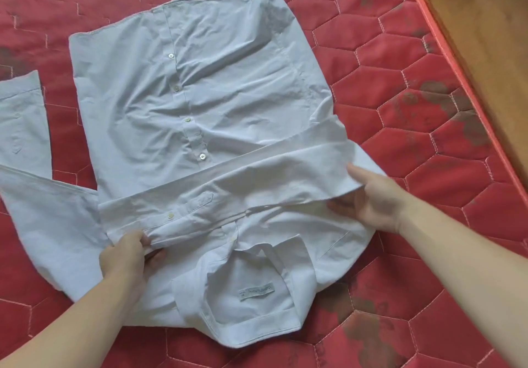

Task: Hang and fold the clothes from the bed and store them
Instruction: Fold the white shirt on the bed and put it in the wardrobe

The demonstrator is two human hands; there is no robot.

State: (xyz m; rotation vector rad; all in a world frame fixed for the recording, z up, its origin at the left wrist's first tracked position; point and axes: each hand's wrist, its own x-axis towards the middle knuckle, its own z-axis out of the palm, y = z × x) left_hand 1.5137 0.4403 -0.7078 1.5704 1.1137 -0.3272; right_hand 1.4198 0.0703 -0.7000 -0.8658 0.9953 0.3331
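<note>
A small white label [256, 292] sewn inside the collar [251, 313] of the pale shirt [160, 101] carries a line of dark print, seen upside down and too blurred to read; a tiny size tag beside it seems to say 40.

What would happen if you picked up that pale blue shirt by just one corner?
The pale blue button-up cotton shirt would probably droop and unfold; its cloth is thin and creased. The sleeve folded across it, held by the left hand and right hand, would likely slide off. It looks light.
</note>
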